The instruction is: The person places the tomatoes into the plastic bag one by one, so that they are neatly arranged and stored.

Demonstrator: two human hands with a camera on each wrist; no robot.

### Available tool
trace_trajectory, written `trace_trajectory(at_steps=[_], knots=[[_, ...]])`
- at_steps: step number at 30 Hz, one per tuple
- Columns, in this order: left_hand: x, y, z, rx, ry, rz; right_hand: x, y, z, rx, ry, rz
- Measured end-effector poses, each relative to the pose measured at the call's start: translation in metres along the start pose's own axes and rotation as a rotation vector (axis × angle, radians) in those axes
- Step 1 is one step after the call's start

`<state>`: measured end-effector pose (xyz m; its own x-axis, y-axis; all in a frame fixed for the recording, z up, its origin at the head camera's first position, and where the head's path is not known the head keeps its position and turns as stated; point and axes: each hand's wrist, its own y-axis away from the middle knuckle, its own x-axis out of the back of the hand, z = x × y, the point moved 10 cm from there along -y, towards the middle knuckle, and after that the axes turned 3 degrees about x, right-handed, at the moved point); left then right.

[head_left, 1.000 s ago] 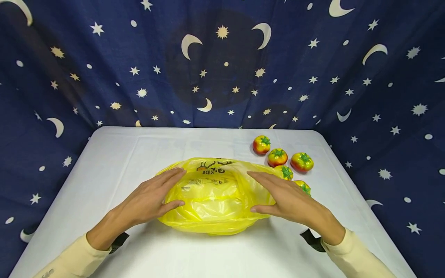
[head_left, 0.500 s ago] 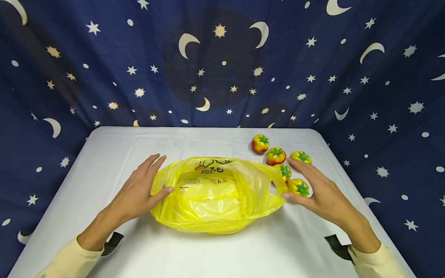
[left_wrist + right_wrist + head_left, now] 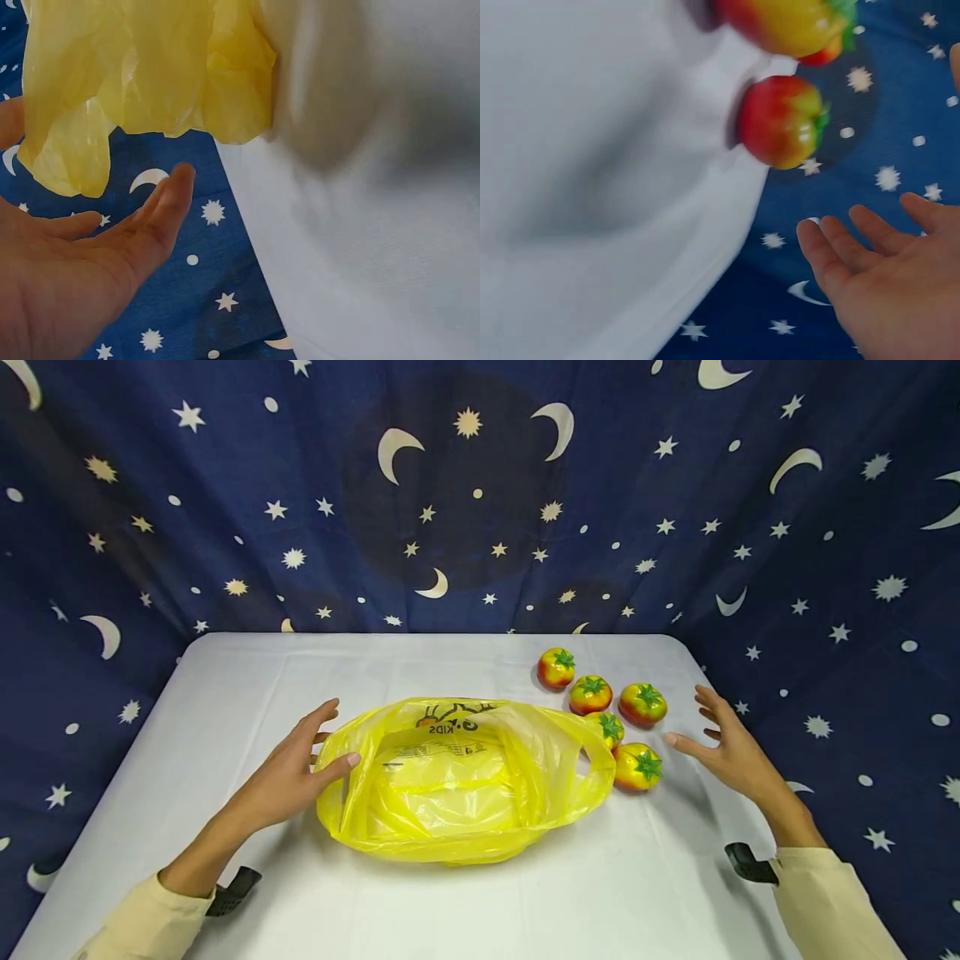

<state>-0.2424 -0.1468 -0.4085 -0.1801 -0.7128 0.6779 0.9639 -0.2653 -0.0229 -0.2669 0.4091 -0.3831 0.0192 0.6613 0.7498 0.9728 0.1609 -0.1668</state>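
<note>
A yellow plastic bag (image 3: 450,843) lies on the white table with its mouth spread wide; dark print shows on its inner back wall. My left hand (image 3: 285,777) is at the bag's left rim, thumb over the edge and fingers outside. In the left wrist view the fingers (image 3: 161,217) are extended and loose beside the hanging yellow plastic. My right hand (image 3: 731,747) hovers to the right of the tomatoes with fingers spread and nothing in it. Several shiny red-and-yellow tomatoes with green leafy tops, among them one tomato (image 3: 642,705) nearest that hand, sit right of the bag.
The bag's right handle loop (image 3: 600,772) reaches up to the front tomato (image 3: 637,767). A dark blue curtain (image 3: 480,527) with moons and stars surrounds the table (image 3: 247,677) at the back and sides.
Both hands have moved apart from over the bag's mouth, left to its left rim, right past the tomatoes. The bag's right side and handle have spread out to the right.
</note>
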Motion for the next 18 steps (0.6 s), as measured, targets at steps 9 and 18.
trace_trajectory(at_steps=[9,18], knots=[[-0.004,0.000,-0.008,0.064,0.045,-0.047,-0.017,-0.031,0.043,-0.157,-0.103,-0.081],[-0.008,0.003,-0.011,0.078,0.085,-0.081,-0.028,-0.050,0.068,-0.219,-0.174,-0.032]])
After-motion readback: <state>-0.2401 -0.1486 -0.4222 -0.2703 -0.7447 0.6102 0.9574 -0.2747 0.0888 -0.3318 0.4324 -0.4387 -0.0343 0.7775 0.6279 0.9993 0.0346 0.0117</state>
